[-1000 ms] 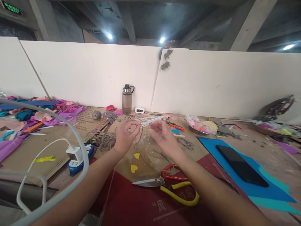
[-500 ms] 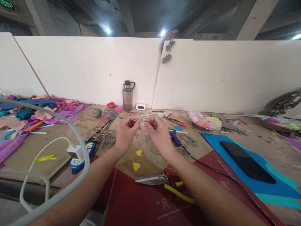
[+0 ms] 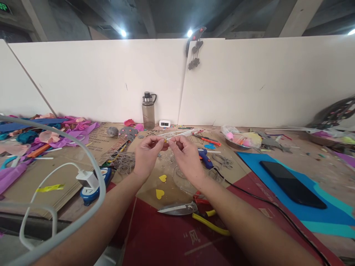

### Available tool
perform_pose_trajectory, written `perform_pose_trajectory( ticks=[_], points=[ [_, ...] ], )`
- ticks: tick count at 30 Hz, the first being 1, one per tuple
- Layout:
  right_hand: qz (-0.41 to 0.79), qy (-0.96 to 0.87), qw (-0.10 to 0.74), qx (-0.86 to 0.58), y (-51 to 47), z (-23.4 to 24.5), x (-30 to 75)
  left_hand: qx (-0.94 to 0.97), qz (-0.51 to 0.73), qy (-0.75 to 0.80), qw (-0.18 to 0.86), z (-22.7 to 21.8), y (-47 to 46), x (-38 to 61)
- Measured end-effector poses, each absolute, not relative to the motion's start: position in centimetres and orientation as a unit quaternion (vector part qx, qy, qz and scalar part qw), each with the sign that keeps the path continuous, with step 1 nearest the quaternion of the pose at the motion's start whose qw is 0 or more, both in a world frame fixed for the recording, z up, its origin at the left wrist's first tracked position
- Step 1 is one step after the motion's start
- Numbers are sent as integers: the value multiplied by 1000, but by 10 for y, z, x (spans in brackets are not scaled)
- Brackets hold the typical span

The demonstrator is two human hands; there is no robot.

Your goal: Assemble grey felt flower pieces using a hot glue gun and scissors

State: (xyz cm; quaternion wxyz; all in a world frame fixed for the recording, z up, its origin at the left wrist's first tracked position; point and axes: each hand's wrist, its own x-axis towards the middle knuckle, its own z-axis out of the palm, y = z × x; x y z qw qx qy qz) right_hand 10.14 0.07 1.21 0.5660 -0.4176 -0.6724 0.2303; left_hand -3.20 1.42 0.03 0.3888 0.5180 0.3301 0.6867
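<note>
My left hand (image 3: 147, 155) is closed in a pinch on a small yellow piece (image 3: 165, 141), its shape too small to make out. Opposite it, my right hand (image 3: 187, 158) is pinched too, its fingertips meeting the left ones at that piece; what it holds is hidden. Below the hands, a yellow heart cutout (image 3: 160, 194) and a smaller yellow heart (image 3: 162, 178) lie on the cardboard. Near my right forearm rest scissors (image 3: 179, 209) with their blades pointing left, and yellow-handled pliers (image 3: 210, 224). A blue glue gun (image 3: 205, 159) lies just right of my right hand.
A water bottle (image 3: 148, 112) and a small white digital clock (image 3: 165, 123) stand by the white partition (image 3: 97, 81). A phone (image 3: 292, 184) lies on blue sheets at right. At left are a blue tape measure (image 3: 91, 195), a white charger (image 3: 87, 180) and a looping cable (image 3: 97, 168).
My hands have come together, so the fingertips now meet at the small yellow piece where a gap showed before. The view has shifted slightly.
</note>
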Motion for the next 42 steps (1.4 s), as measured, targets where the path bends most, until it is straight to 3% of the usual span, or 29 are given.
perform_pose_trajectory(
  ticks=[7, 15, 28, 42],
  points=[
    [219, -684, 558, -415, -1, 12, 101, 544, 663, 363, 365, 2, 11, -32],
    [293, -659, 559, -409, -1, 12, 99, 616, 658, 390, 189, 5, 10, -35],
    [341, -647, 556, -395, 3, 9, 103, 589, 643, 401, 282, 9, 6, -30],
    [256, -669, 559, -417, -8, 17, 100, 567, 657, 370, 332, 10, 4, -29]
  ],
)
